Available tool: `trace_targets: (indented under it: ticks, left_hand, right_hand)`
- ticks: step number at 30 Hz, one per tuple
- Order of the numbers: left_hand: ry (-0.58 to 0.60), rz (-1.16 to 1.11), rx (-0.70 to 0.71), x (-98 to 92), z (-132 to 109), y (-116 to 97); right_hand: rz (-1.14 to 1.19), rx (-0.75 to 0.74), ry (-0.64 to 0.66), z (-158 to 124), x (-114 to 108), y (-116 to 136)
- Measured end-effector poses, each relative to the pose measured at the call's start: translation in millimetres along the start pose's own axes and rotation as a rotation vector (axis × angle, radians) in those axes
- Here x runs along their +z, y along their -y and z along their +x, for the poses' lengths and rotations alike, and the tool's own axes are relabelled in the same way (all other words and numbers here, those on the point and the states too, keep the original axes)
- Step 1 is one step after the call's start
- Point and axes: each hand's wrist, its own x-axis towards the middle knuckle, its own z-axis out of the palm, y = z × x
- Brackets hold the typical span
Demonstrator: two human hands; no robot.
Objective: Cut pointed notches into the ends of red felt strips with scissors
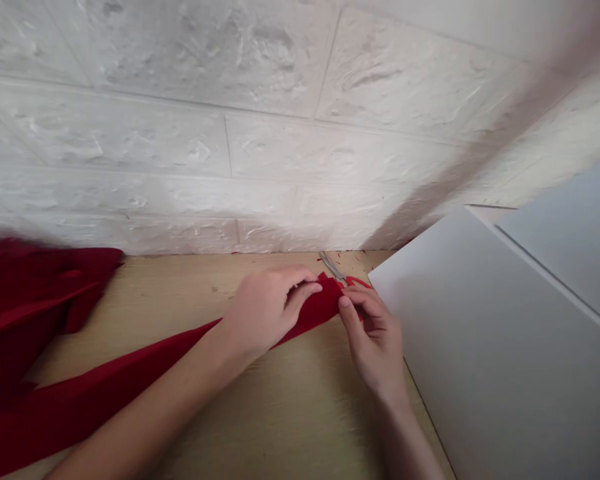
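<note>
A long strip of red fabric (125, 363) runs from the lower left across the wooden surface to both hands. My left hand (273, 300) pinches the strip's upper edge near its right end, thumb and forefinger together. At the end's right corner, my right hand (373, 327) grips the fabric between thumb and fingers. Just behind the fabric's end lie scissors (334, 268) with red handles, partly hidden by the right hand and cloth.
A heap of dark red fabric (35, 287) lies at the left. Behind the wooden surface (180, 280) rises a white brick-patterned wall (180, 133). A white box-like panel (490, 347) stands close on the right. Small red scraps lie near the scissors.
</note>
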Motion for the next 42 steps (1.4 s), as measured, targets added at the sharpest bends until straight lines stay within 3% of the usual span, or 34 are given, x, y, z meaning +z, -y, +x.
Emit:
trace_targets:
  ticks: [11, 21, 30, 42]
  left_hand:
    - [-0.059, 0.097, -0.006, -6.9, -2, 1]
    - [0.031, 0.196, 0.086, 0.7, -8, -8]
    - [0.117, -0.276, -0.121, -6.9, -5, -15]
    - [0.168, -0.457, -0.215, -15.3, -4, -9]
  right_hand:
    - [0.142, 0.175, 0.062, -2, 4, 2]
    - [0.309, 0.137, 0.148, -3, 5, 6]
    - [0.197, 0.054, 0.074, -6, 2, 11]
    - [0.286, 0.006, 0.132, -9, 6, 17]
